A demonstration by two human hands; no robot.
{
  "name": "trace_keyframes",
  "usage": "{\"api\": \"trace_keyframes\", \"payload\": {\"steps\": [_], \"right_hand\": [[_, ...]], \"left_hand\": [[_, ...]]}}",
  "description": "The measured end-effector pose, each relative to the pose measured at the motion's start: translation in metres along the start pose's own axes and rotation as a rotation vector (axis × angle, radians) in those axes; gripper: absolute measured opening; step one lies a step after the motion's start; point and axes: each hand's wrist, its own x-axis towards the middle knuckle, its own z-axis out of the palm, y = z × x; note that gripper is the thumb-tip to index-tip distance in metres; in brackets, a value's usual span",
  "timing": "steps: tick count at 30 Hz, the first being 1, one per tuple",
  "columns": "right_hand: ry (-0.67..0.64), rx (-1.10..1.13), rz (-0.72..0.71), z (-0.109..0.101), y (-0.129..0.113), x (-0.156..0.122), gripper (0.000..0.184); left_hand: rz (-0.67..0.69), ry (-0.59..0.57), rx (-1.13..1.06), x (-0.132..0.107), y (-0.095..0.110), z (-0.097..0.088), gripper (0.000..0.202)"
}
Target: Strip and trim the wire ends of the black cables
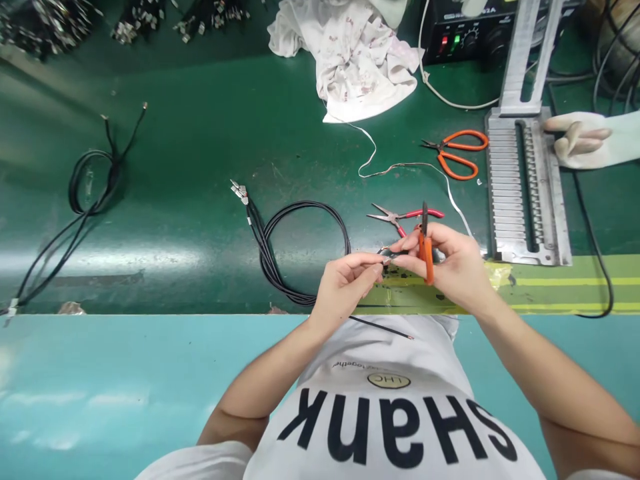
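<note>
My left hand [345,283] is pinched on the end of a black cable [285,290], whose coil lies on the green bench just beyond it. My right hand [457,263] has orange-handled snips [428,260] hooked in its fingers, blades pointing away from me. Its thumb and fingertips meet the cable end beside my left fingertips; fine detail there is hidden. Another loose cable end [383,327] sticks out below my left hand, over my shirt. Metal connectors [240,191] sit at the coil's far-left end. Red-handled pliers [395,217] lie just beyond my hands.
A second pair of orange-handled snips [443,147] lies near a slotted metal fixture [505,193]. Right of that is a white glove [583,143]. A crumpled cloth [370,67] and black control box [470,43] stand at the back. Another looped cable [75,187] lies left.
</note>
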Motion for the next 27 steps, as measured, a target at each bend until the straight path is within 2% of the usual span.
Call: {"api": "trace_keyframes", "payload": {"steps": [3, 9, 14, 19, 24, 27], "right_hand": [[-0.021, 0.086, 0.022, 0.007, 0.002, -0.001, 0.023], [-0.086, 0.344, 0.176, 0.010, 0.008, 0.004, 0.024], [-0.022, 0.305, 0.173, 0.012, 0.001, 0.003, 0.026], [0.052, 0.195, 0.093, 0.018, -0.009, -0.003, 0.024], [-0.011, 0.315, 0.097, 0.020, -0.003, -0.005, 0.022], [-0.020, 0.322, 0.105, 0.017, 0.002, -0.006, 0.021]], "left_hand": [[-0.018, 0.014, 0.006, -0.002, 0.001, 0.003, 0.025], [-0.029, -0.001, 0.017, -0.001, 0.005, 0.004, 0.024], [0.025, 0.041, 0.076, 0.000, 0.007, 0.010, 0.018], [0.089, 0.130, 0.238, -0.002, 0.004, 0.017, 0.015], [0.100, 0.087, 0.352, -0.003, 0.002, 0.017, 0.017], [0.087, 0.044, 0.316, -0.005, 0.005, 0.014, 0.016]]}}
